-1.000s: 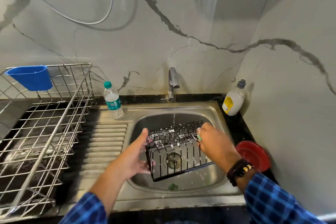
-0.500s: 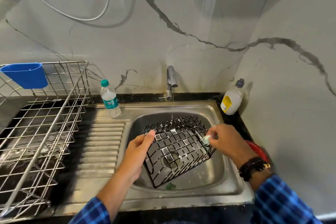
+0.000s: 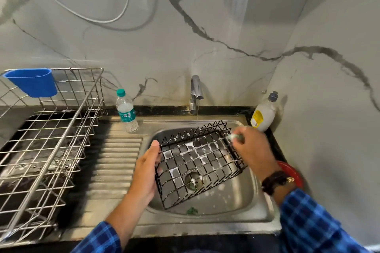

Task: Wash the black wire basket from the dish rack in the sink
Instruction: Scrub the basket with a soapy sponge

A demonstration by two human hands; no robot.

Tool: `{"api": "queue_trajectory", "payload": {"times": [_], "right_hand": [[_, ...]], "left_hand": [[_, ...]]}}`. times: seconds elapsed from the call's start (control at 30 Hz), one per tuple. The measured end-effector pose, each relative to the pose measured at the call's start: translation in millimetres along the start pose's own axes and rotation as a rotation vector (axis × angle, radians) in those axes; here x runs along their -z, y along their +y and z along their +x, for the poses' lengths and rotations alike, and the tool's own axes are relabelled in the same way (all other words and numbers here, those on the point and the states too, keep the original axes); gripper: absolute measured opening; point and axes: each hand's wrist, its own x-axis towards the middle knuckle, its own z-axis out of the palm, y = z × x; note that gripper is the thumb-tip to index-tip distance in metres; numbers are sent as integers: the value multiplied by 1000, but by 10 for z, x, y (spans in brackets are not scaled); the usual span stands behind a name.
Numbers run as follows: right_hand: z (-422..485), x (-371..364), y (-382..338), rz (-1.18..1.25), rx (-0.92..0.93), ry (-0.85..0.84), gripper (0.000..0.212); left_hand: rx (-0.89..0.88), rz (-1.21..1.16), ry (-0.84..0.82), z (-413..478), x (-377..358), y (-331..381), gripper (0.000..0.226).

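Our left hand clamps the left wall of the basket, thumb over the rim and fingers wrapped behind, so the frame cannot swing while it is scrubbed. Our right hand is closed around a small pale scrubber and presses it on the wires at the far right corner; blur hides the exact finger positions. We hold the basket tilted in the sink bowl, open side toward us, likely so every bar is reachable and the white foam on the grid drops to the drain. A thin stream from the tap falls at the basket's back edge, handy for rinsing. The soap bottle stands just beside the sink's right corner, the dish rack well to the left.
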Motion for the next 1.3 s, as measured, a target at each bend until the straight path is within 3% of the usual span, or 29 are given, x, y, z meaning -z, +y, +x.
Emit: {"api": "queue_trajectory", "payload": {"times": [0.1,0.2,0.33,0.4,0.57,0.73,0.8,0.93,1.07,1.23,1.3], "right_hand": [[13,25,-33,-18,-22,34,5],[-309,-211,-621,-7,166,-83,9],[-435,-392,-1007,81,419,-110,11],[-223,-352,-899,44,367,-57,13],[263,-64,-324,-83,-41,133,9],[-63,-361,-1239,-90,274,2,10],[-127,-364,-1364,-66,361,23,14],[-110,-178,-811,-70,273,-92,12],[25,-55,-429,-67,20,15,9],[-300,-295,-1272,85,434,-99,15],[-249,-255,-1186,73,479,-120,15]], "left_hand": [[6,-5,3,12,-19,1,57],[-8,8,3,7,-110,-22,47],[-35,44,-77,26,-90,-34,64],[-28,101,-109,45,-29,-23,68],[-61,132,-158,-27,-9,-16,53],[-107,228,-187,-94,-255,-24,56],[-106,208,-170,-91,-267,5,50],[-79,103,-16,24,-87,34,53],[-57,80,-10,63,-85,72,45],[-83,128,-95,4,-289,79,48],[-55,93,-70,35,-256,68,47]]}}
